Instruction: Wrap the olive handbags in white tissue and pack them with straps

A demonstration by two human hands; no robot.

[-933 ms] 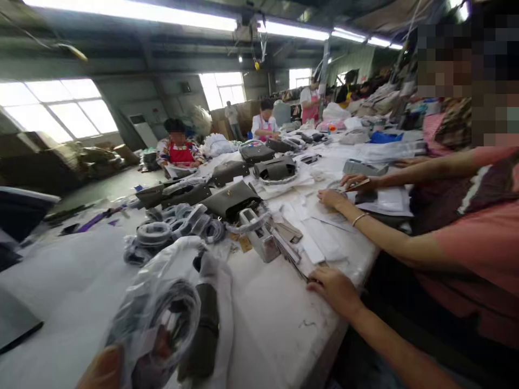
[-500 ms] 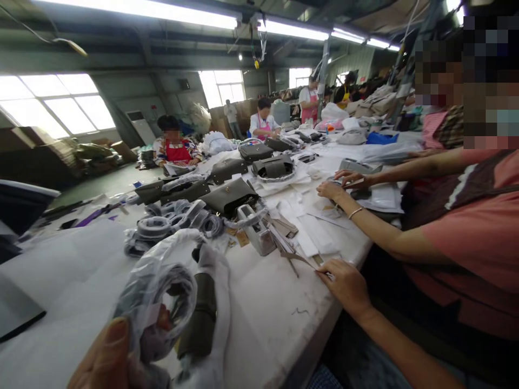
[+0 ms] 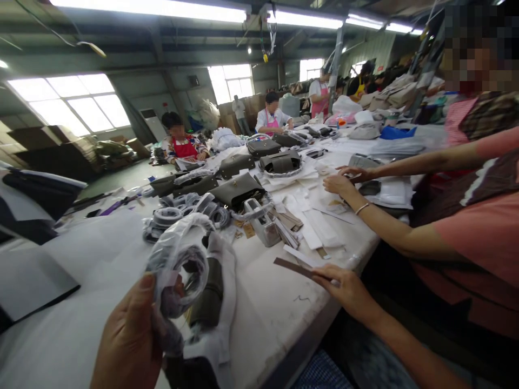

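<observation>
My left hand [image 3: 130, 329] is closed, thumb on top, on a dark olive handbag [image 3: 206, 294] at the near edge of the table. Clear plastic and white wrapping cover its arched handle and a coiled strap [image 3: 188, 281]. Part of the bag is hidden behind my hand. My right hand [image 3: 344, 289] pinches a thin flat brown strip [image 3: 292, 267] over the table's edge. A white strip [image 3: 302, 256] lies along it; whether my fingers hold that too, I cannot tell. Just beyond is a pile of similar strips [image 3: 287, 224], beside a grey tape-dispenser-like object [image 3: 265, 229].
Several olive handbags [image 3: 237, 192] and wrapped strap coils [image 3: 166, 216] cover the middle of the white table [image 3: 259, 292]. At right, a co-worker's hands [image 3: 344, 181] handle a wrapped item. Dark panels with white sheets [image 3: 36, 200] stand at left. More people work farther back.
My right hand has drawn the brown strip away from the pile, and it now shows level and separate. My left hand still grips the wrapped handbag. The view has shifted slightly left.
</observation>
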